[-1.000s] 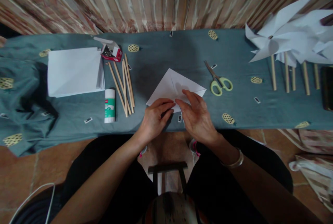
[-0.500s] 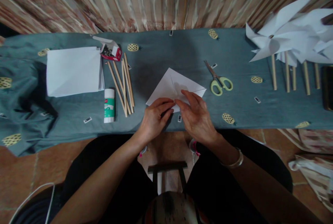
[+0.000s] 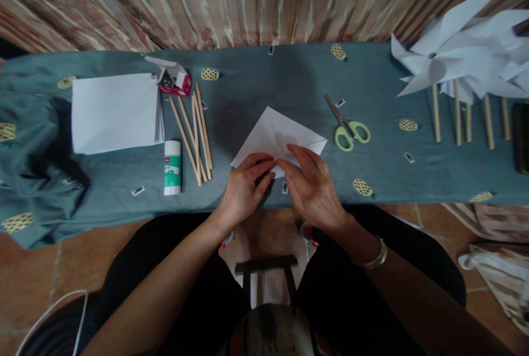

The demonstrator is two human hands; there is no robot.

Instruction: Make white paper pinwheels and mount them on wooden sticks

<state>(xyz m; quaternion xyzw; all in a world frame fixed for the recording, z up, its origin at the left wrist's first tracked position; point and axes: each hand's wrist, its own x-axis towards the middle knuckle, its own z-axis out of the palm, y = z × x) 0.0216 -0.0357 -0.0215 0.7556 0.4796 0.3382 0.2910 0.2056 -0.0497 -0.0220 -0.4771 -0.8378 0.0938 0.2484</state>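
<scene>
A white square of paper (image 3: 264, 133) with crease or cut lines lies turned cornerwise on the cloth-covered table, its near part raised between my hands. My left hand (image 3: 246, 185) pinches the paper near its middle, thumb below and fingers on top. From the other side my right hand (image 3: 312, 182) holds the same paper, its index fingertip almost touching the left one. The fingers hide the near corner. To the right of the paper lie scissors (image 3: 347, 127) with light green handles, blades slightly apart.
On the left are a stack of white paper (image 3: 115, 113), a glue stick (image 3: 172, 168), several wooden sticks (image 3: 198, 135) and an open red box of small metal pieces (image 3: 176, 77). White paper pinwheels (image 3: 438, 61) on sticks lie at the far right. A striped curtain (image 3: 256, 3) hangs behind the table.
Both hands stay on the paper in nearly the same pose. The whole view has shifted very slightly; nothing was taken up or let go.
</scene>
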